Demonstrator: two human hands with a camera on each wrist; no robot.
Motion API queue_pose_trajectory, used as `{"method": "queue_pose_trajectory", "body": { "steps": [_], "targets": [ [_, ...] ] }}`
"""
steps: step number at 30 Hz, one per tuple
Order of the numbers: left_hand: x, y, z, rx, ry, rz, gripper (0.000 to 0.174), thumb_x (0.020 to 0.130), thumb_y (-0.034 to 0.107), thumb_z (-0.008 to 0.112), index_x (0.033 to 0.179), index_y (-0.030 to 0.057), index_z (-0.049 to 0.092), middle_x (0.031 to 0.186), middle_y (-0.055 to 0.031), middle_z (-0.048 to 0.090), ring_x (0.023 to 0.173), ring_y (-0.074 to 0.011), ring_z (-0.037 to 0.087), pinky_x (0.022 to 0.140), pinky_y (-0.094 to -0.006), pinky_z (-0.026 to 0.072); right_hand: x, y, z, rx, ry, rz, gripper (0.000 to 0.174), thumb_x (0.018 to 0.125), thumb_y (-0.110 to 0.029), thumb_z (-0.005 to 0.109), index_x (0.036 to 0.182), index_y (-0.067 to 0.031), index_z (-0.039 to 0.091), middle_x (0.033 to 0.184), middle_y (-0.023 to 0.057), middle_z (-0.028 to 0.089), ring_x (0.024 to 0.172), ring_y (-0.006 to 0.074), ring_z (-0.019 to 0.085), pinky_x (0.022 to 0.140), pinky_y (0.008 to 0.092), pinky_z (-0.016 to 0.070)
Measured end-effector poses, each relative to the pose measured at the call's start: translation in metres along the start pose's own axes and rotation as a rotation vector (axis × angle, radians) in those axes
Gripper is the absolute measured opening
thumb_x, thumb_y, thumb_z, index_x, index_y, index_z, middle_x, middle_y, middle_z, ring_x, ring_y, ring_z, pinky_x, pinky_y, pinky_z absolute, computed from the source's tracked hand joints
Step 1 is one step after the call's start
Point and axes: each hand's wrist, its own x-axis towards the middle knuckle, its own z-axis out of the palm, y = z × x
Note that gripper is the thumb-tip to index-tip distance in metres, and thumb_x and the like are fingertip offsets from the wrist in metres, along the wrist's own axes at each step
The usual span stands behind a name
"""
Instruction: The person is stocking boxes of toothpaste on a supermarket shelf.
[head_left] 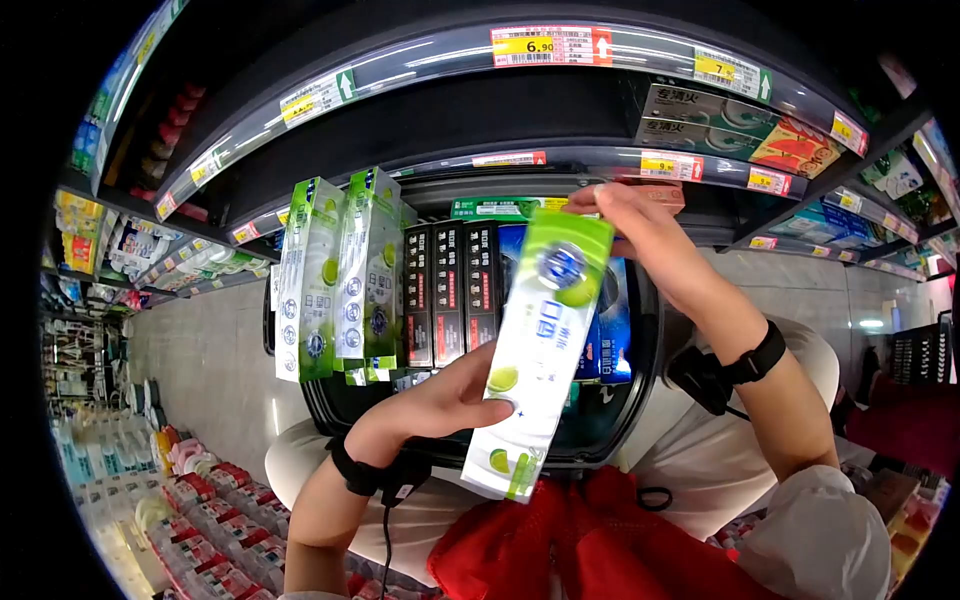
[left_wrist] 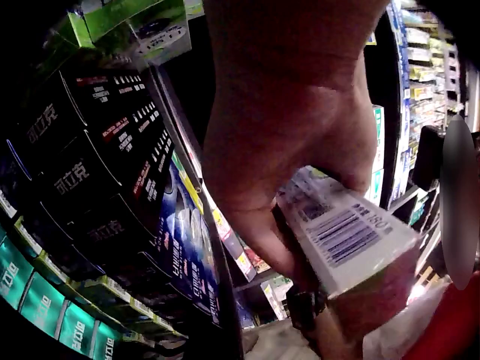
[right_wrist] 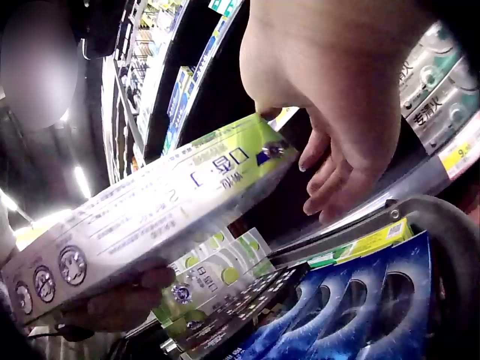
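A long white and green toothpaste box [head_left: 545,345] with lime pictures stands tilted between the two hands, above a black crate. My left hand [head_left: 440,395] grips its lower part, thumb across the front face. In the left wrist view, the left hand [left_wrist: 300,142] is wrapped around the box [left_wrist: 345,240], whose barcode end shows. At the upper end is my right hand [head_left: 645,235], partly hidden behind the box's corner. The right wrist view shows the right hand [right_wrist: 337,112] right at the green end of the box [right_wrist: 150,202], its fingers hanging loosely bent beside it.
Below, the black crate [head_left: 645,400] holds two upright lime-printed boxes [head_left: 365,270], several black boxes [head_left: 450,290] and blue boxes [head_left: 615,340]. In front rises a dark shelf with price tags [head_left: 555,46]. Silver boxes [head_left: 700,115] lie on its right side. Hanging goods and shelves line both sides.
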Motion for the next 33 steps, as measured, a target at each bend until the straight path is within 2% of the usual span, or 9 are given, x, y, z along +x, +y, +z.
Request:
{"method": "queue_pose_trajectory", "body": {
  "steps": [7, 10, 11, 13, 16, 19, 22, 26, 33],
  "targets": [
    [-0.003, -0.01, -0.011, -0.158, 0.448, 0.325, 0.058, 0.072, 0.006, 0.068, 0.121, -0.0011, 0.039, 0.113, -0.0084, 0.052, 0.104, -0.0186, 0.051, 0.09, -0.0333, 0.0413, -0.001, 0.007, 0.003, -0.003, -0.069, -0.017, 0.055, 0.09, -0.046, 0.038, 0.121, -0.0007, 0.043, 0.112, 0.0137, 0.053, 0.095, 0.02, 0.056, 0.083, 0.0324, 0.044],
    [-0.002, -0.011, -0.02, -0.277, 0.593, 0.391, 0.056, 0.071, 0.0, 0.066, 0.121, 0.0033, 0.04, 0.114, -0.0075, 0.05, 0.105, -0.0191, 0.049, 0.093, -0.0327, 0.039, -0.01, 0.015, 0.015, 0.068, -0.408, 0.064, 0.059, 0.09, -0.048, 0.036, 0.126, -0.0012, 0.037, 0.119, 0.0116, 0.047, 0.107, 0.0203, 0.05, 0.086, 0.0339, 0.0431],
    [-0.001, -0.006, -0.018, -0.332, 0.659, 0.417, 0.055, 0.072, -0.001, 0.065, 0.121, 0.0037, 0.04, 0.113, -0.0074, 0.05, 0.105, -0.0192, 0.049, 0.094, -0.0324, 0.0382, -0.009, 0.017, 0.016, 0.089, -0.44, 0.077, 0.053, 0.09, -0.039, 0.045, 0.127, -0.0022, 0.036, 0.121, 0.0107, 0.044, 0.11, 0.0186, 0.046, 0.087, 0.0327, 0.0426],
    [-0.002, -0.006, -0.018, -0.336, 0.678, 0.418, 0.052, 0.073, -0.003, 0.063, 0.12, 0.0039, 0.041, 0.113, -0.0073, 0.05, 0.105, -0.0187, 0.049, 0.094, -0.032, 0.0371, -0.005, 0.032, 0.025, 0.126, -0.417, -0.159, 0.051, 0.083, -0.025, 0.06, 0.121, 0.0015, 0.039, 0.112, 0.0135, 0.051, 0.094, 0.0174, 0.055, 0.081, 0.0297, 0.0466],
    [-0.001, -0.008, -0.018, -0.252, 0.732, 0.384, 0.049, 0.075, -0.001, 0.062, 0.119, 0.004, 0.041, 0.112, -0.0073, 0.051, 0.103, -0.0184, 0.05, 0.093, -0.0318, 0.0383, -0.005, 0.034, 0.028, -0.013, -0.31, -0.091, 0.052, 0.078, -0.017, 0.066, 0.119, 0.0024, 0.041, 0.106, 0.0116, 0.055, 0.091, 0.0154, 0.057, 0.08, 0.0276, 0.0467],
    [-0.001, -0.014, -0.018, -0.025, 0.768, 0.418, 0.044, 0.078, 0.001, 0.06, 0.118, 0.0036, 0.042, 0.109, -0.0073, 0.052, 0.1, -0.0182, 0.052, 0.089, -0.0321, 0.0413, -0.006, 0.025, 0.027, 0.068, -0.228, -0.153, 0.046, 0.078, -0.019, 0.066, 0.114, 0.0018, 0.046, 0.1, 0.009, 0.058, 0.085, 0.0121, 0.057, 0.076, 0.0249, 0.0466],
    [-0.007, -0.003, -0.025, -0.187, 0.752, 0.711, 0.036, 0.085, 0.009, 0.053, 0.116, -0.0024, 0.04, 0.113, -0.0127, 0.052, 0.104, -0.0219, 0.053, 0.088, -0.0368, 0.0449, -0.005, 0.018, 0.018, 0.111, -0.092, -0.189, 0.037, 0.081, -0.02, 0.063, 0.109, 0.001, 0.05, 0.096, 0.0069, 0.06, 0.083, 0.0088, 0.056, 0.07, 0.0221, 0.0448],
    [-0.011, 0.012, -0.029, -0.178, 0.775, 0.738, 0.044, 0.084, 0.01, 0.053, 0.122, -0.0026, 0.034, 0.115, -0.0142, 0.051, 0.105, -0.0249, 0.053, 0.092, -0.0393, 0.0432, -0.007, 0.0, 0.007, 0.214, 0.141, -0.2, 0.038, 0.085, -0.031, 0.055, 0.105, 0.0017, 0.053, 0.097, 0.007, 0.06, 0.089, 0.0098, 0.056, 0.079, 0.0225, 0.042],
    [-0.013, 0.01, -0.025, 0.511, 0.872, 0.773, 0.088, 0.071, 0.01, 0.067, 0.137, 0.0048, 0.009, 0.118, -0.014, 0.044, 0.104, -0.021, 0.051, 0.087, -0.0317, 0.0449, -0.004, 0.002, -0.008, 0.302, 0.187, -0.285, 0.035, 0.087, -0.034, 0.049, 0.101, -0.0022, 0.054, 0.092, 0.0029, 0.059, 0.084, 0.0076, 0.054, 0.076, 0.0201, 0.0398]
  ]
}}
